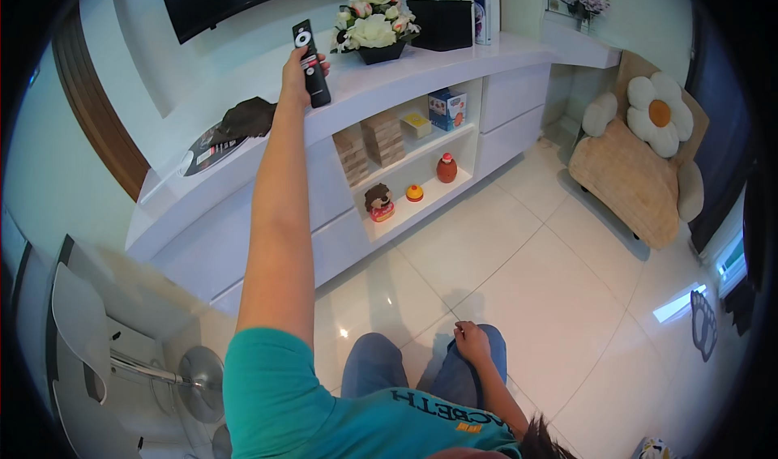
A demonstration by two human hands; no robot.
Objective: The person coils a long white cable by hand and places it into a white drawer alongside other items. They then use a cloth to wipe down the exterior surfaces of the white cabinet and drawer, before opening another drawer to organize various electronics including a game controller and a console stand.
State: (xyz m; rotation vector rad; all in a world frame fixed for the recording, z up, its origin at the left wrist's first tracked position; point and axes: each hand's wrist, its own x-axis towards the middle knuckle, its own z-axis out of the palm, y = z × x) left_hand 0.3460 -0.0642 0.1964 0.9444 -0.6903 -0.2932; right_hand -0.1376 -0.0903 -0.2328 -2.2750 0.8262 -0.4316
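Note:
My left arm reaches forward, and my left hand (296, 76) grips a black remote control (317, 85) upright, the thumb across its front near the buttons. Behind the remote is the white console's top (346, 85). An artificial flower arrangement in a dark pot (381, 52) stands just right of that hand. Down at my lap, my right hand (473, 340) rests by the knee of my blue trousers, its fingers curled; whether it holds anything small cannot be told. The lower edge of a television (243, 0) shows above the console.
A dark cloth-like item (248, 119), a black box (440, 26) and a purple-capped spray can (482, 15) stand on the console. Its open shelves hold stacked wooden blocks (383, 138) and small figures. A tan chair (626, 179) with a flower cushion is at right, a bar stool (197, 380) at lower left.

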